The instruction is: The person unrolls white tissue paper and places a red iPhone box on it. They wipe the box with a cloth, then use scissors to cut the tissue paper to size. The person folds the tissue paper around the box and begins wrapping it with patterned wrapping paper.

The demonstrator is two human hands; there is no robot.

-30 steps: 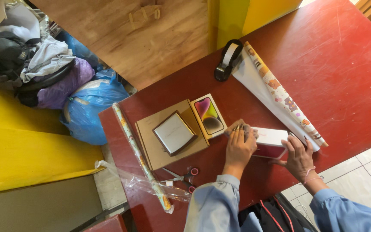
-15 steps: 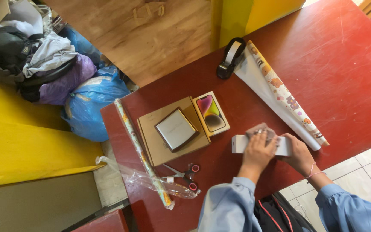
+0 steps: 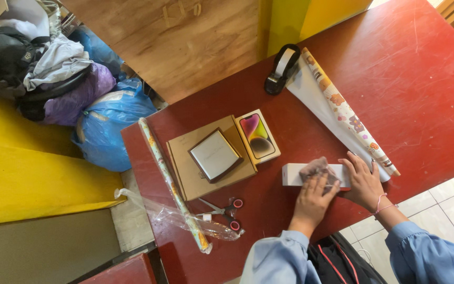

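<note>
Both hands have barely shifted; the left hand [image 3: 311,197] presses a brownish cloth [image 3: 317,169] flat on the long white box [image 3: 295,174], grip curled on the cloth, while the right hand [image 3: 364,181] lies spread against the box's 3 o'clock end. Box lies low on the scuffed red worktop [image 3: 421,79]. At 10 o'clock, a glossy phone box [image 3: 258,137]; at 12, patterned wrapping paper [image 3: 342,113]
</note>
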